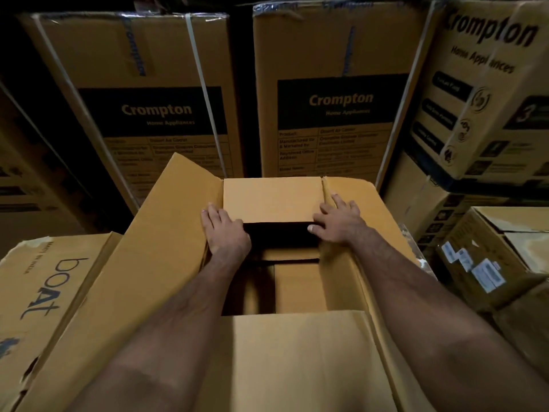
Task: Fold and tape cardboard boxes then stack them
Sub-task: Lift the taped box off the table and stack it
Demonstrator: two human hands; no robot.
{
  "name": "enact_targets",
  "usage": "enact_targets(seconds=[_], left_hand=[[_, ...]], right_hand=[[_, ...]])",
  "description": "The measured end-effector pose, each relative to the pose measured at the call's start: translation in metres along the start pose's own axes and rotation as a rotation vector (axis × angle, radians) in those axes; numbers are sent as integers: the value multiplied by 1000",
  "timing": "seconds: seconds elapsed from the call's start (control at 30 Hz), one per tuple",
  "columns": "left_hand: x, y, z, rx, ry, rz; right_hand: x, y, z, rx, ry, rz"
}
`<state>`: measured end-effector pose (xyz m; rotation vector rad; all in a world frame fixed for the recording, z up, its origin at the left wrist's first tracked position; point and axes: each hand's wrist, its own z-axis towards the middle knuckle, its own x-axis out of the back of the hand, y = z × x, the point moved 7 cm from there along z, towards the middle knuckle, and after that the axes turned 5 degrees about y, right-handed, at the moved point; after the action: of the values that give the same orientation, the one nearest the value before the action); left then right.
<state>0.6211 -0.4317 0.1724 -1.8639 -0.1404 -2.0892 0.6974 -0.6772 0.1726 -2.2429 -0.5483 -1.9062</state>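
both hands, left (226,230) and right (338,223), press the far flap (272,200) of the box (297,352) down, fingers straight and flat. with no tape on, it may spring up once released.

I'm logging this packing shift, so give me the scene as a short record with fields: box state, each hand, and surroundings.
box: plain brown cardboard box, top open, inside dark
far flap: small brown far flap folded inward over the opening
side flaps: left flap and right flap spread outward
near flap: not folded in
left hand: fingers on the far flap's left edge
right hand: fingers on its right edge
tape: none visible
surroundings: strapped Crompton cartons behind, boAt carton at left
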Motion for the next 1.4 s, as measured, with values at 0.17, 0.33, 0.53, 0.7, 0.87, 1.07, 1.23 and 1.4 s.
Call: enact_targets(seconds=[0.17, 0.33, 0.53, 0.7, 0.87, 1.07, 1.23, 1.4], left_hand=[[11, -11, -18, -30, -111, -56], [30, -48, -45, 64, -103, -32], [62, -133, -104, 407, -31, -97], [96, -168, -141, 447, 31, -407], [156, -135, -172, 236, 134, -417], [164, -118, -180, 109, 52, -625], [156, -89, -190, 15, -153, -896], [109, -48, -235, 27, -595, -999]], right_hand=[[1, -7, -37, -53, 75, 165], [-4, 6, -96, -200, 145, 319], [-25, 69, -201, -904, 42, 504], [13, 56, -249, -828, 216, 495], [86, 6, -272, -685, 424, 422], [114, -28, -288, -513, 408, 573], [106, -40, -297, -320, 374, 936], [70, -68, -294, -231, 198, 1047]])
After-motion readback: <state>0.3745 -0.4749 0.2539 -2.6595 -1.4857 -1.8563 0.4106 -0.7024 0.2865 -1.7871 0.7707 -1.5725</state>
